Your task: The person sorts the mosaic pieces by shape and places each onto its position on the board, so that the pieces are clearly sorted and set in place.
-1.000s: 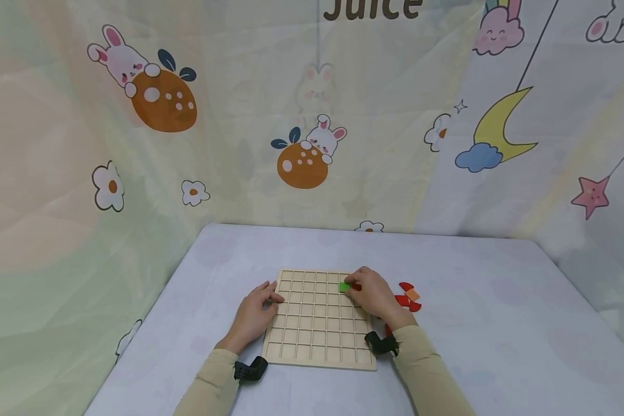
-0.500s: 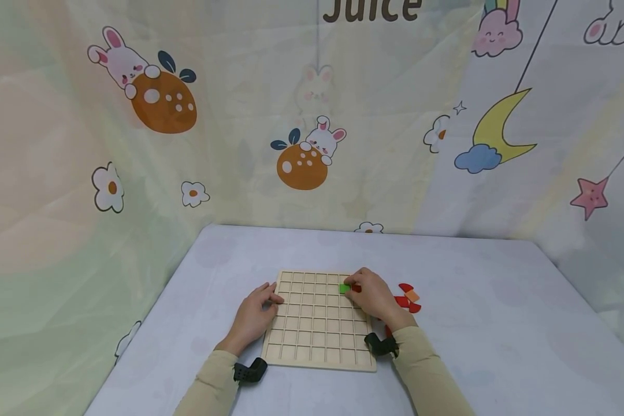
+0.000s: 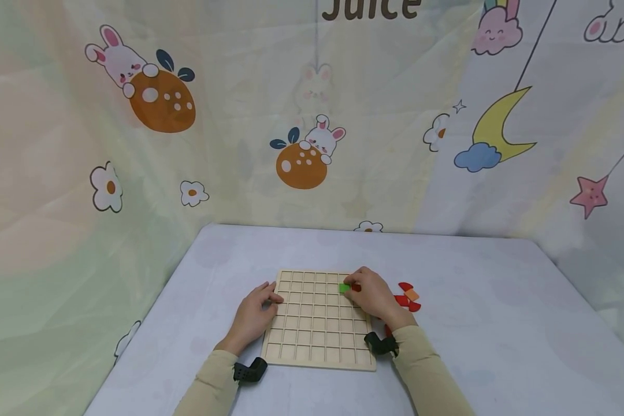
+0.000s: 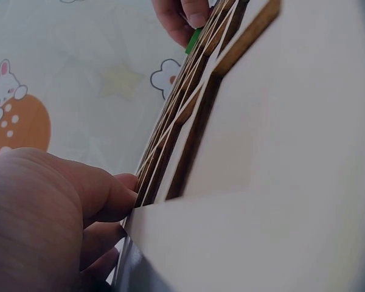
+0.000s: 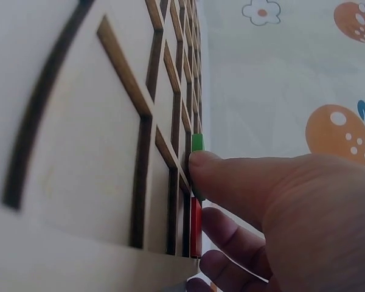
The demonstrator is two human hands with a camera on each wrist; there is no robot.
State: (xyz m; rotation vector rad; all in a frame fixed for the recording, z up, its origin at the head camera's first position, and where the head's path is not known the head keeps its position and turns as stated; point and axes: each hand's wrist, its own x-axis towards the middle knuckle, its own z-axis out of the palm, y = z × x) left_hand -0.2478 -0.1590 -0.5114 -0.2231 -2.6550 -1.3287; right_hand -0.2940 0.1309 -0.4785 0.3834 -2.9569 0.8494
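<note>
Left hand (image 3: pixel 255 315) relaxed, fingers against its side of the wooden grid board (image 3: pixel 318 338) between both hands, likely bracing it. Right hand (image 3: pixel 378 299) pinches green square tile (image 3: pixel 344 288) at the board, probably for fine control; red tile (image 5: pixel 196 228) just beside it.

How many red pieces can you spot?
5: one red piece on the grid board by the right hand; three red pieces beside an orange piece; a part-covered red piece by the right wrist camera. More may be hidden.

Hands (image 3: pixel 252 318) (image 3: pixel 372 296) flank board (image 3: pixel 319 338); free path between.
</note>
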